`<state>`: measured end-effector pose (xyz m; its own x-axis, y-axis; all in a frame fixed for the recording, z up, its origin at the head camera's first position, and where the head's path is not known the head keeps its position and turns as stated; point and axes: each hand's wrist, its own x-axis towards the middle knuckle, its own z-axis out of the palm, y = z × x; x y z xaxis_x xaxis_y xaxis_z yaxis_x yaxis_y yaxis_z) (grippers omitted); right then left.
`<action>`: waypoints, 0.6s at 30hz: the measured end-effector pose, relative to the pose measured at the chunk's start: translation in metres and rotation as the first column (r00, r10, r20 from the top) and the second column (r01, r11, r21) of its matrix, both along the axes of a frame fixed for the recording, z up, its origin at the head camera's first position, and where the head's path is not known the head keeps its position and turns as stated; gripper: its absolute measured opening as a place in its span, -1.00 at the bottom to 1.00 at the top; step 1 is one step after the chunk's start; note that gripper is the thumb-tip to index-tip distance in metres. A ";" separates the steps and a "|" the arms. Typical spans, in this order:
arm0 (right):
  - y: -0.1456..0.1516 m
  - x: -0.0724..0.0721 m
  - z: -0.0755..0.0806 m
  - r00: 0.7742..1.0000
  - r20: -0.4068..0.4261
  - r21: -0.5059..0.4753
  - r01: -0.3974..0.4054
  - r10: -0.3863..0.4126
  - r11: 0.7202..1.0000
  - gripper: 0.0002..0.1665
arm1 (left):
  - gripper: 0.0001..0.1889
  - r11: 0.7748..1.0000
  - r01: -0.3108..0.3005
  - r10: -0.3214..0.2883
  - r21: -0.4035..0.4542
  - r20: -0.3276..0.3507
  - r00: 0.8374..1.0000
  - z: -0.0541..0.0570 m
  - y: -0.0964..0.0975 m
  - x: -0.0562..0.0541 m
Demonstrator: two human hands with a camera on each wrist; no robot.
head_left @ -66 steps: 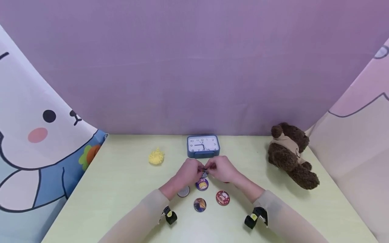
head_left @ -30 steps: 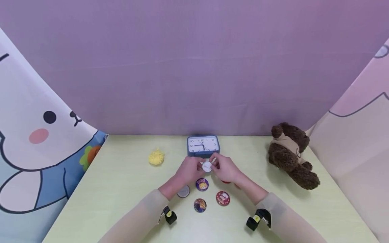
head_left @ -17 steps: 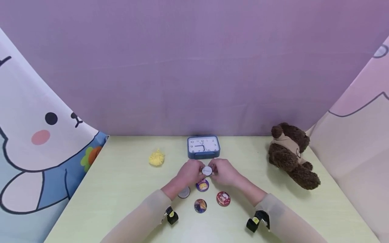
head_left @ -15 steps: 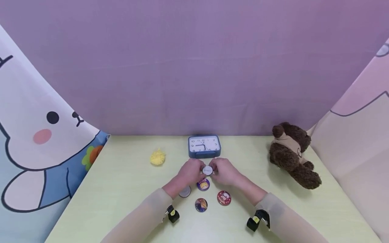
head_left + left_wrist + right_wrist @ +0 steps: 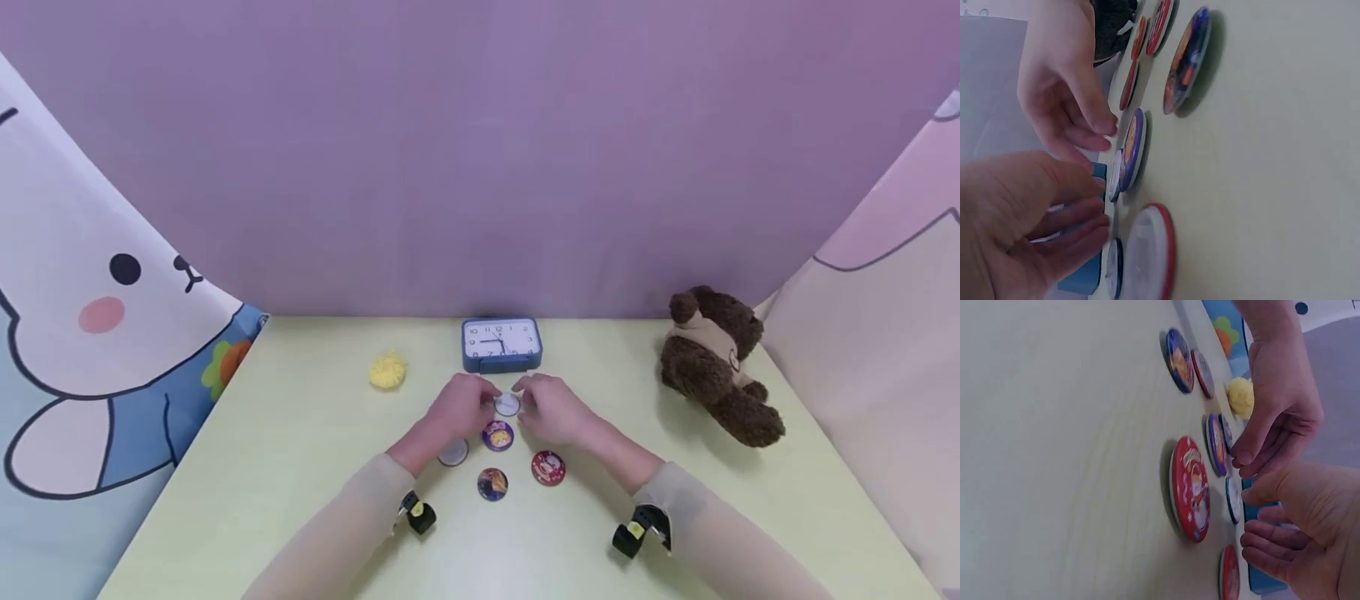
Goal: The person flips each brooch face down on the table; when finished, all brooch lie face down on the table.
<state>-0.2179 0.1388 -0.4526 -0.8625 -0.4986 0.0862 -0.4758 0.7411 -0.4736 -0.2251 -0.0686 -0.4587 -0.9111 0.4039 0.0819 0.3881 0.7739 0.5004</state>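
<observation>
Lying flat: pale badge (image 5: 507, 405), between left hand (image 5: 463, 405) and right hand (image 5: 553, 408)
Fingers (image 5: 1275, 536): loosely parted, both hands gripping nothing; rim contact unclear
Red badge (image 5: 1230, 575): cut off by right wrist view's edge

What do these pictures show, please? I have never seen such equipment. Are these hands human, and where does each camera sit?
Yes, a person works here with bare hands: the left hand and the right hand. The wide pictures come from a camera worn on the head, looking forward and down. The two close, sideways-turned ones come from cameras worn on the wrists.

On the pale table lie a red badge, a purple badge and other round ones. Around them are a blue clock, a fluffy yellow thing and a brown plush toy.

The hands are on either side of a pale disc. Neither seems to grip it; whether a fingertip touches it, I cannot tell.
</observation>
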 end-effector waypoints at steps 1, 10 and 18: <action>0.000 0.003 0.004 1.000 -0.001 0.001 -0.019 0.019 1.000 -0.57 | -0.74 1.000 0.007 -0.007 0.017 -0.007 1.000 0.000 -0.005 0.002; -0.009 0.026 0.015 0.992 0.078 0.057 -0.101 0.096 0.993 -0.61 | -0.66 0.986 0.164 -0.163 -0.027 0.027 0.986 -0.004 -0.025 0.021; -0.018 0.035 0.000 0.999 0.048 0.014 -0.024 0.024 1.000 -0.76 | -0.81 0.980 0.199 -0.200 -0.023 -0.058 0.978 -0.003 -0.011 0.033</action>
<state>-0.1825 0.1210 -0.4525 -0.8532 -0.5202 0.0373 -0.4705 0.7370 -0.4853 -0.1923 -0.0791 -0.4620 -0.8058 0.5787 0.1253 0.5642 0.6862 0.4591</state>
